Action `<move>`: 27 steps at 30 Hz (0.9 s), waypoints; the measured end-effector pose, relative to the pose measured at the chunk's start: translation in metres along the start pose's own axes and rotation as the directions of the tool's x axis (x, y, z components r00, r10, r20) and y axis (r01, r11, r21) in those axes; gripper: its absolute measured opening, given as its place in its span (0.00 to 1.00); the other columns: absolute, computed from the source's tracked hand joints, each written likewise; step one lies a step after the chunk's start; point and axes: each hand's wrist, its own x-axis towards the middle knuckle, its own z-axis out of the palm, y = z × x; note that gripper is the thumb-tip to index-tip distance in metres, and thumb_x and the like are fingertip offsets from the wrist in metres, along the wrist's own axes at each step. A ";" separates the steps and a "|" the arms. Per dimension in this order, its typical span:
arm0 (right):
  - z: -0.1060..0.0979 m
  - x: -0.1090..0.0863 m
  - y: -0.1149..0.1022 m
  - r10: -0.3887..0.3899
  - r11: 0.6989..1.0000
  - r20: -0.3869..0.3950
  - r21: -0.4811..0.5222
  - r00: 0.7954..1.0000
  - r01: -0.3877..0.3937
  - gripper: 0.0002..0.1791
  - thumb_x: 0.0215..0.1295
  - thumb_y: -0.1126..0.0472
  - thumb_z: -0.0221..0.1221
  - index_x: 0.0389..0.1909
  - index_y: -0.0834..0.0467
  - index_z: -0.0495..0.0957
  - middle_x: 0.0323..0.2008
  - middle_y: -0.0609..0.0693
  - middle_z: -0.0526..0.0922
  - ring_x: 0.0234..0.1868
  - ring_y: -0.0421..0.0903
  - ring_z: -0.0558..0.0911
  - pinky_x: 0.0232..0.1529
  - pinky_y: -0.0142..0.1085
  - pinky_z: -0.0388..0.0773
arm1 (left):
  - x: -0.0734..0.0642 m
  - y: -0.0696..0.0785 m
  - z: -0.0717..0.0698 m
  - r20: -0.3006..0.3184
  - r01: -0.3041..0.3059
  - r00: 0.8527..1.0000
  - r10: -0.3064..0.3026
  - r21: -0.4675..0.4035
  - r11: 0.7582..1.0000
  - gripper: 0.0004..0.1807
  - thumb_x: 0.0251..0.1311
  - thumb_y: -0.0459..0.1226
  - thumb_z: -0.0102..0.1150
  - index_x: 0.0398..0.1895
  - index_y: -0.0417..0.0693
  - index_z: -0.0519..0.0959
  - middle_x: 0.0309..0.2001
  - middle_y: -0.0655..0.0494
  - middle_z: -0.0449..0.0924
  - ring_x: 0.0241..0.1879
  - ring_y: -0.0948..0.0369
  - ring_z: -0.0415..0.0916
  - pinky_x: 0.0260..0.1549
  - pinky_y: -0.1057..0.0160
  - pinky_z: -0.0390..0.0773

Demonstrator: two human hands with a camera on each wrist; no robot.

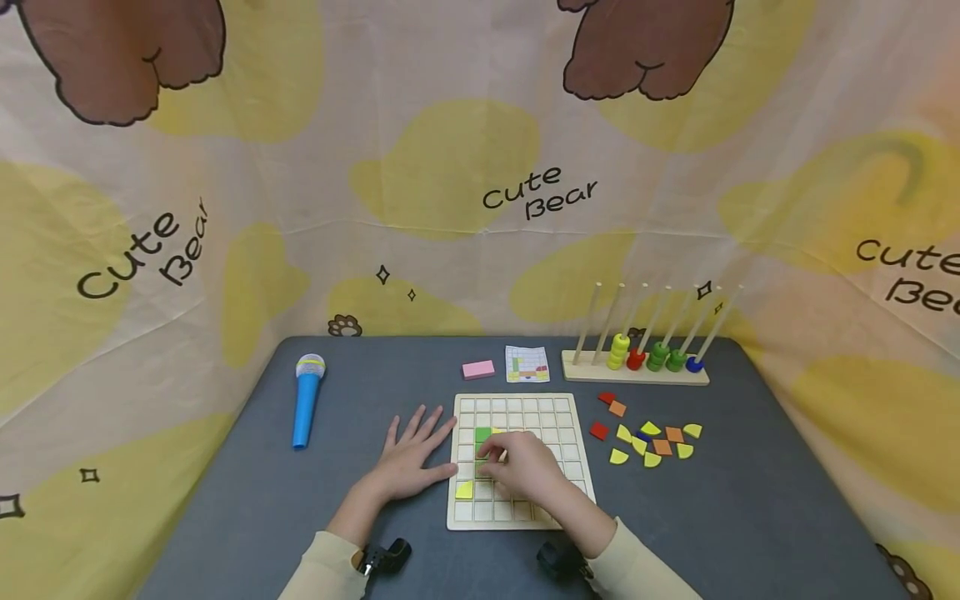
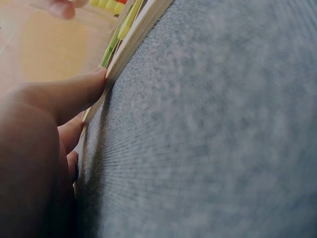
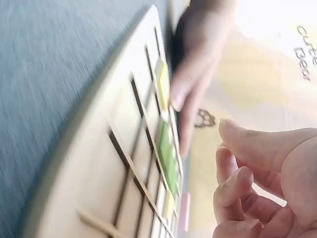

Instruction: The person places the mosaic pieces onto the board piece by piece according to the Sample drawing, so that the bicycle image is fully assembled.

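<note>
My left hand (image 1: pixel 405 457) lies on the table with its fingers spread, and the thumb and fingertips touch the left edge of a wooden grid board (image 1: pixel 525 523). The right hand (image 1: pixel 525 467) is over the left-middle of the board, its fingers curled and the thumb tip close to the index finger. In the right wrist view I see nothing between those fingertips. Green tiles (image 3: pixel 167 158) sit in the grid's second column, partly covered by the right hand in the head view. A yellow piece (image 1: pixel 464 489) lies in the lower left cell, and another bit of yellow shows beside the green.
Loose yellow, orange, red and blue pieces (image 1: pixel 662 447) lie right of the board. Behind it are a pink block (image 1: pixel 478 369), a pattern card (image 1: pixel 527 364) and a peg stand with beads (image 1: pixel 637 377). A blue toy microphone (image 1: pixel 303 408) lies at left.
</note>
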 end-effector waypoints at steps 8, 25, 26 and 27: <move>-0.027 -0.004 0.014 0.064 0.998 -0.070 0.028 0.995 -0.062 0.07 0.59 0.58 0.72 0.38 0.52 0.87 0.24 0.38 0.79 0.25 0.40 0.74 0.25 0.32 0.71 | 0.000 -0.001 0.001 0.000 0.004 1.000 -0.004 -0.019 1.000 0.45 0.64 0.69 0.48 0.81 0.68 0.52 0.82 0.58 0.44 0.82 0.47 0.31 0.72 0.32 0.27; -0.063 -0.013 0.041 0.211 0.976 -0.170 0.086 0.963 -0.199 0.08 0.58 0.60 0.73 0.39 0.54 0.88 0.26 0.43 0.80 0.28 0.43 0.74 0.28 0.34 0.72 | -0.002 -0.003 -0.001 -0.007 -0.010 1.000 0.009 -0.032 0.999 0.46 0.64 0.69 0.49 0.81 0.67 0.52 0.82 0.57 0.44 0.82 0.47 0.31 0.72 0.32 0.27; -0.065 -0.014 0.043 0.219 0.974 -0.174 0.087 0.960 -0.207 0.08 0.58 0.60 0.73 0.39 0.54 0.88 0.26 0.43 0.81 0.28 0.43 0.74 0.28 0.34 0.72 | -0.002 -0.003 -0.001 -0.004 -0.008 1.000 0.008 -0.030 1.000 0.46 0.64 0.69 0.49 0.81 0.67 0.51 0.82 0.57 0.44 0.82 0.47 0.31 0.72 0.32 0.27; -0.067 -0.015 0.045 0.227 0.973 -0.178 0.088 0.958 -0.214 0.09 0.59 0.60 0.72 0.40 0.55 0.88 0.27 0.44 0.81 0.28 0.44 0.74 0.27 0.34 0.72 | -0.002 -0.003 0.000 -0.003 -0.009 1.000 0.009 -0.028 1.000 0.46 0.64 0.69 0.48 0.81 0.67 0.51 0.82 0.58 0.44 0.82 0.47 0.31 0.72 0.32 0.27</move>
